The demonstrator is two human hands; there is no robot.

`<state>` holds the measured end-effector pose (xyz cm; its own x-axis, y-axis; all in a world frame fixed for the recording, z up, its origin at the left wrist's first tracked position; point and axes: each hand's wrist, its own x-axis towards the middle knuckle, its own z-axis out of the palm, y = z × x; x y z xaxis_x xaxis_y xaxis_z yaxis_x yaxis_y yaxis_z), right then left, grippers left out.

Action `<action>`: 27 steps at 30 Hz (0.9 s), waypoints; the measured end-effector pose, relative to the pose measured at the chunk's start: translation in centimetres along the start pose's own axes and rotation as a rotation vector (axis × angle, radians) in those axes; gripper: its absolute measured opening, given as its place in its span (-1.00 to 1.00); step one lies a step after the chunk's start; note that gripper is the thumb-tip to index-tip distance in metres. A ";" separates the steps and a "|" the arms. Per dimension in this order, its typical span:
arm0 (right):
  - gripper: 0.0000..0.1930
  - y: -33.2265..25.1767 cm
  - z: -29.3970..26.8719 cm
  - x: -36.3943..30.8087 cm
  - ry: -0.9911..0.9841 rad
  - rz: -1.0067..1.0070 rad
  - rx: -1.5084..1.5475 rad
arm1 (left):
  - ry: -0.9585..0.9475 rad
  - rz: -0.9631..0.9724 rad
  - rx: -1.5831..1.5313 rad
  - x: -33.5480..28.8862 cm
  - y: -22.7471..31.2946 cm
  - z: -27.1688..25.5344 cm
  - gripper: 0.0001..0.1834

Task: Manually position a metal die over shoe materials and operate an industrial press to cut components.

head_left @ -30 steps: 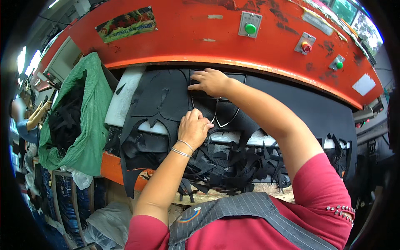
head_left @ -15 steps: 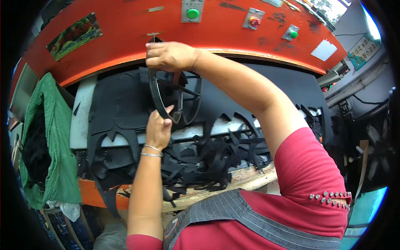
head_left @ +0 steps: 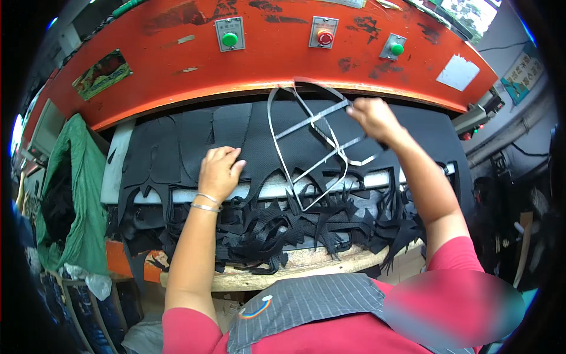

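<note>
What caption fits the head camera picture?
Right hand lifts a metal cutting frame while left hand presses black fabric.

Even, fairly bright daylight, strongest from window (head_left: 471, 9) at upper right. Soft shadow under orange machine hood (head_left: 177, 65). Faint glare on metal frame (head_left: 306, 147). Heavy fisheye bending at rim, black vignette corners. Lower-right patch blurred. Centre sharp, dark fabric (head_left: 236, 135) detail muddy.

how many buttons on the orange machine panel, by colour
green buttons: 2
red buttons: 1
total: 3
</note>
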<state>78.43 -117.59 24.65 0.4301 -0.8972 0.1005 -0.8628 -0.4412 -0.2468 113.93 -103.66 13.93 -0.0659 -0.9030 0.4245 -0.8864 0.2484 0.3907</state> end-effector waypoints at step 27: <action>-0.64 0.0 10.6 0.4 0.020 0.373 0.100 | -0.067 -0.111 0.032 -2.0 3.0 3.8 -0.43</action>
<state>81.42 -117.79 14.46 0.0855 -0.9963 0.0048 -0.9284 -0.0814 -0.3626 109.70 -102.45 11.18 0.0038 -0.9459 0.3245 -0.9039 0.1356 0.4058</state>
